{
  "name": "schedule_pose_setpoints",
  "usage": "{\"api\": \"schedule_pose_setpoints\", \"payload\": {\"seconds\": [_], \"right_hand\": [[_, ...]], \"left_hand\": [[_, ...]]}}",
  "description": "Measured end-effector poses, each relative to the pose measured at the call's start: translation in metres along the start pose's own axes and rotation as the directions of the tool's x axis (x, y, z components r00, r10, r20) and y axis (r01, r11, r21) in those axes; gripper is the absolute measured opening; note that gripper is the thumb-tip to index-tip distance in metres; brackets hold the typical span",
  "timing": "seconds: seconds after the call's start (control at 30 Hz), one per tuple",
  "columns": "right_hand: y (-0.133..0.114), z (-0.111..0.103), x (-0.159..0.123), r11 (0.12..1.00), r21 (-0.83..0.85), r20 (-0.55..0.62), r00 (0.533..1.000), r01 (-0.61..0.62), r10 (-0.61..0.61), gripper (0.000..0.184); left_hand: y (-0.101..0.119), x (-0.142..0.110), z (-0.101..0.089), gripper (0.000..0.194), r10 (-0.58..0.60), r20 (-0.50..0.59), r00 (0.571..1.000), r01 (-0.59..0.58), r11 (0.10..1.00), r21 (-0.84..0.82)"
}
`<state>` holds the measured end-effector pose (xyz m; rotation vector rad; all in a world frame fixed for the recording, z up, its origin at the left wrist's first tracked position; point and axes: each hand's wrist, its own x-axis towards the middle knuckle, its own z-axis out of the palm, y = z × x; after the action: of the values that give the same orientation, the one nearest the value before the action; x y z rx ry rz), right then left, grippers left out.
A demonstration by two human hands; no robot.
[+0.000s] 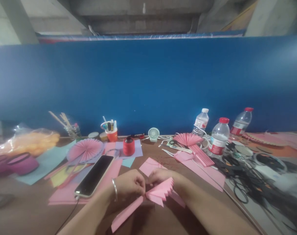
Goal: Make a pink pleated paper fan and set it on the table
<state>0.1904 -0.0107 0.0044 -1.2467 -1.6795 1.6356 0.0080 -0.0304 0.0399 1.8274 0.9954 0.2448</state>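
A pleated pink paper piece (160, 191) lies to the right of the white-edged phone with a dark screen (94, 176), raised above the brown desk (18, 212) between two bare hands. The left hand (132, 184), the closer of the two to the phone, has its fingertips pinched at the narrow waist of the paper. The right hand (160, 176), farther right of the phone, is curled in just past that waist; whether its fingers grip the paper or something thin, I cannot tell.

The paper's long axis slants: from the waist, a narrow folded arm runs back toward the person and toward the phone's side, while the other half spreads as a zigzag-edged fan away from the phone, partly in front of the right hand. The waist lies at the left hand's fingertips, with the right fingers only slightly farther off.

To the right of the phone, past the hands, is a flat pink paper sheet (149, 165) with red thread scraps (160, 163) near it. Beyond the phone's far end stands a red thread spool with a black top (129, 147); a round pink pleated rosette (84, 150) lies beyond the phone, to its left.
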Motion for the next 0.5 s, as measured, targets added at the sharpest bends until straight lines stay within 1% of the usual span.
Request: {"api": "schedule_pose_setpoints", "payload": {"seconds": [0.03,0.07,0.1,0.17,0.2,0.23,0.27,0.3,0.37,0.4,0.43,0.5], "right_hand": [[-0.002,-0.001,-0.001,0.999,-0.009,0.092,0.995,-0.045,0.046,0.019],[-0.005,-0.003,-0.002,0.996,-0.008,0.181,0.98,-0.088,0.088,0.018],[-0.007,-0.003,-0.004,0.993,0.008,0.242,0.964,-0.114,0.109,0.017],[-0.012,-0.004,-0.008,0.987,0.063,0.317,0.941,-0.144,0.117,0.015],[-0.014,-0.004,-0.01,0.987,0.082,0.326,0.939,-0.139,0.106,0.013],[-0.017,-0.003,-0.012,0.99,0.08,0.315,0.945,-0.117,0.086,0.012],[-0.019,-0.001,-0.014,0.996,0.057,0.277,0.959,-0.073,0.055,0.011],[-0.02,0.0,-0.016,1.0,0.015,0.215,0.976,-0.011,0.007,0.011],[-0.022,0.006,-0.018,0.989,-0.089,0.078,0.991,0.115,-0.109,0.015],[-0.023,0.009,-0.018,0.976,-0.145,0.014,0.987,0.163,-0.162,0.017],[-0.023,0.013,-0.018,0.958,-0.207,-0.046,0.977,0.196,-0.21,0.018],[-0.021,0.022,-0.018,0.917,-0.339,-0.156,0.95,0.208,-0.272,0.017]], "left_hand": [[0.003,-0.002,0.001,0.009,0.002,-0.005,1.0,-0.002,0.997,0.077],[0.006,-0.005,0.002,0.009,0.018,-0.025,1.0,-0.013,0.985,0.173],[0.01,-0.007,0.004,0.009,0.043,-0.055,0.998,-0.025,0.957,0.288],[0.018,-0.011,0.01,0.01,0.104,-0.149,0.983,-0.01,0.849,0.529],[0.022,-0.012,0.014,0.011,0.113,-0.198,0.974,0.036,0.781,0.623],[0.025,-0.013,0.017,0.012,0.107,-0.237,0.966,0.09,0.719,0.689],[0.027,-0.013,0.021,0.015,0.093,-0.27,0.959,0.141,0.667,0.732],[0.028,-0.012,0.023,0.019,0.075,-0.295,0.952,0.185,0.628,0.756],[0.026,-0.009,0.026,0.023,0.049,-0.343,0.938,0.248,0.597,0.763],[0.024,-0.007,0.025,0.023,0.04,-0.37,0.928,0.272,0.605,0.748],[0.021,-0.004,0.024,0.021,0.031,-0.404,0.914,0.295,0.634,0.715],[0.012,0.003,0.02,0.017,0.011,-0.47,0.882,0.323,0.712,0.623]]}}
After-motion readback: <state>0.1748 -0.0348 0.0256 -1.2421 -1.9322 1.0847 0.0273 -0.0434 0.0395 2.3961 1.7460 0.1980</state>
